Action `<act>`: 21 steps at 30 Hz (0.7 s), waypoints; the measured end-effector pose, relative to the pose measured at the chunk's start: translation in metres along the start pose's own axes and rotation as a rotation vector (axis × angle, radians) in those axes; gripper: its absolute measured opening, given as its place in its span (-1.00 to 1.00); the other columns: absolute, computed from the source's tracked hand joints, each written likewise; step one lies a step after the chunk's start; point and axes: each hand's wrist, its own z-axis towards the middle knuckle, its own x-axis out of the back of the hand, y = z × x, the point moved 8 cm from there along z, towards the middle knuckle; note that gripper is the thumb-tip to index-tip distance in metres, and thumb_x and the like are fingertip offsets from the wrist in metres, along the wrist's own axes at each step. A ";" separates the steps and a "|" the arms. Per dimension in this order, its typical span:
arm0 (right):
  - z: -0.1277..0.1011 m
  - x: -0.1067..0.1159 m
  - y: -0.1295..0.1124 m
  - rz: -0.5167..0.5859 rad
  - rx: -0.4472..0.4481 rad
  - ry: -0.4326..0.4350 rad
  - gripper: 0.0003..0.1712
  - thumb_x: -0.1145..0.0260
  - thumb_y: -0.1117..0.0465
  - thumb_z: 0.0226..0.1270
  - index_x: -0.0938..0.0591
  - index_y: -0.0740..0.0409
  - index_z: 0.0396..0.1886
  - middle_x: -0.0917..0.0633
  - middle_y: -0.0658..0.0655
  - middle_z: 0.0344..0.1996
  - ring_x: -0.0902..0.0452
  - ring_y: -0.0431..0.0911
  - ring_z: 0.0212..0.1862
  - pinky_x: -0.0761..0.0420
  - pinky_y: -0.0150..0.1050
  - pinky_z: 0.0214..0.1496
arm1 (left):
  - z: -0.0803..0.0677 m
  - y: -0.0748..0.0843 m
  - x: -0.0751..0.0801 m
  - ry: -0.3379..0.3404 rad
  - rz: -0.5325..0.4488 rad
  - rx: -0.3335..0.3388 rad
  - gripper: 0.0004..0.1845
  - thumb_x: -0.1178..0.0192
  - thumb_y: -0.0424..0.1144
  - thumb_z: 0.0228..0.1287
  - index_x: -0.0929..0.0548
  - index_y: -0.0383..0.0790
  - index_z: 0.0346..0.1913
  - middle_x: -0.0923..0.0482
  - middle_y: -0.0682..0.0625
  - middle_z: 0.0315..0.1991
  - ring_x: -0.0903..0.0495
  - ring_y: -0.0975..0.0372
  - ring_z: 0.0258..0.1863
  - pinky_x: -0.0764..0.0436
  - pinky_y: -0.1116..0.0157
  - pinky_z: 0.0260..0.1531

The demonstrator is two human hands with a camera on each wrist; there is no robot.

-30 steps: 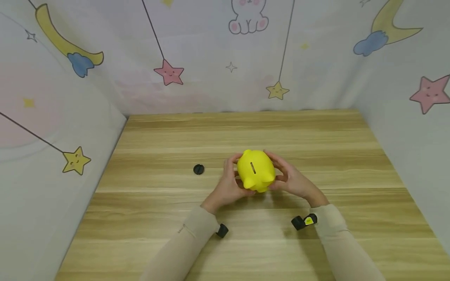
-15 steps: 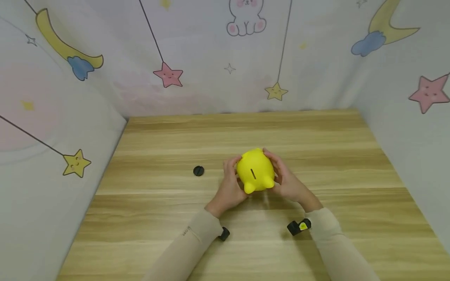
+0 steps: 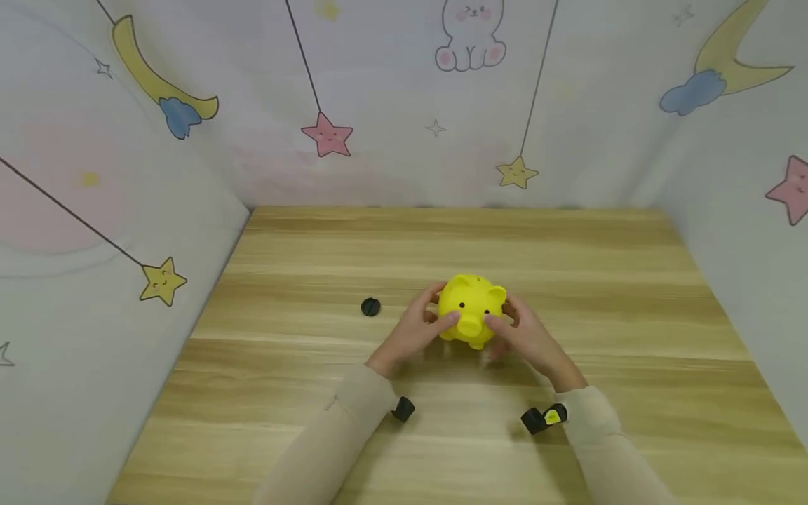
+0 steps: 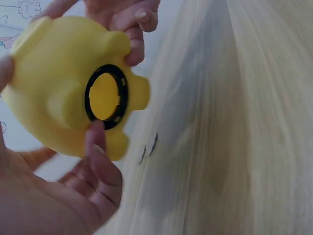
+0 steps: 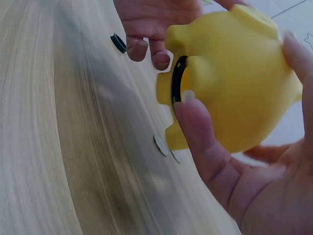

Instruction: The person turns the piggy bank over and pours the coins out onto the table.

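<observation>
A yellow piggy bank (image 3: 470, 293) is held above the table between both hands, its snout and eyes towards the person. My left hand (image 3: 413, 326) grips its left side and my right hand (image 3: 533, 340) its right side, thumbs beside the snout. In the left wrist view, a black ring (image 4: 123, 93) rims the uncovered round hole in its belly; the inside looks yellow. Below it, two coins (image 5: 160, 145) lie on the wooden surface in the right wrist view; the head view hides them. A slotted round black plug (image 3: 370, 306) lies left of my left hand.
The wooden table (image 3: 353, 245) meets a pale cloth backdrop (image 3: 391, 168) printed with stars and moons behind it and at both sides. Black wrist cameras (image 3: 535, 419) sit at the beige sleeves (image 3: 334, 428), close over the table.
Both hands have tipped the piggy bank: its top slot faced up at the head camera before, and now the face shows. The plug lies still; the head view has shifted slightly.
</observation>
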 end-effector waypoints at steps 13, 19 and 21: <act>0.007 -0.003 0.004 -0.180 -0.156 0.074 -0.20 0.04 -0.36 0.48 -0.45 0.30 0.19 -0.64 0.33 -0.37 -0.62 0.20 -0.41 -0.67 0.00 -0.51 | 0.004 -0.013 0.003 0.076 0.087 0.190 -0.24 0.01 0.39 0.35 -0.39 -0.13 0.35 -0.47 -0.14 -0.22 -0.50 0.12 -0.42 -0.56 0.25 -0.40; 0.009 0.003 -0.009 -0.163 -0.029 0.020 -0.05 -0.34 -0.09 0.38 -0.07 0.04 0.58 -0.26 0.30 0.44 -0.60 0.17 0.00 -0.67 0.04 -0.11 | 0.006 -0.002 0.006 0.036 0.026 0.094 -0.25 -0.20 0.16 0.36 -0.21 -0.01 0.49 -0.33 -0.12 0.24 -0.53 0.07 -0.09 -0.58 0.14 -0.07; 0.008 0.006 -0.011 -0.162 0.021 0.013 0.07 -0.48 0.03 0.25 -0.05 -0.03 0.59 -0.15 0.23 0.51 -0.55 0.18 0.11 -0.65 0.01 -0.04 | 0.004 0.001 0.006 0.017 0.017 0.057 -0.22 -0.30 0.05 0.31 -0.17 0.06 0.49 -0.26 -0.08 0.35 -0.54 0.06 -0.03 -0.57 0.11 -0.02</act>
